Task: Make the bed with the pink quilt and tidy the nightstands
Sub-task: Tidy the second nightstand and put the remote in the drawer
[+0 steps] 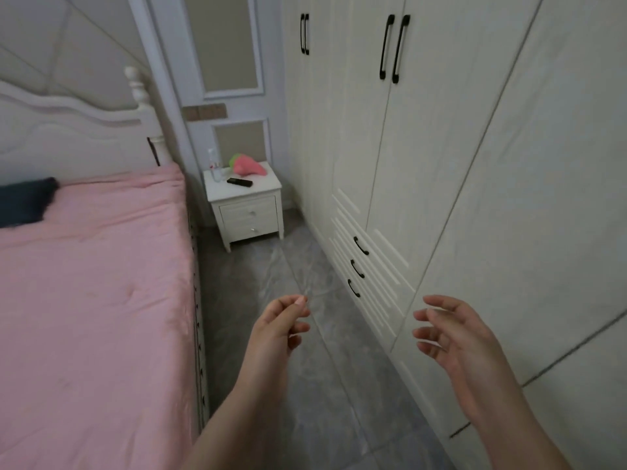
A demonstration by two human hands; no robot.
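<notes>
Pink quilt (95, 283) lies flat over the bed on your left, right up to the headboard (68, 130). It looks smooth, with only small folds. A dark pillow (23, 201) sits on it near the headboard, by the left edge of the view. So the bed part looks mostly done, I think.

What seems left is the nightstand (246, 205). It stands straight ahead of you, past the far corner of the bed, between the bed and the wardrobe (441, 164). It is well apart from both your hands.

On its top you have three things. A clear bottle (214, 167) stands up at the back left corner. A black remote (239, 182) lies flat near the middle, with its long side running left to right along the front edge. A pink and green soft toy (246, 166) lies at the back right.

Your left hand (281, 325) is held out over the floor (271, 283), fingers loosely curled, holding nothing. Your right hand (451, 334) is out too, close to the wardrobe drawers, fingers spread and loose, holding nothing.

Your left hand is a bit nearer the nightstand and lines up with it better. You would need to walk forward before either hand can reach. The remote lies sideways to you, so grab it across its thin sides.
</notes>
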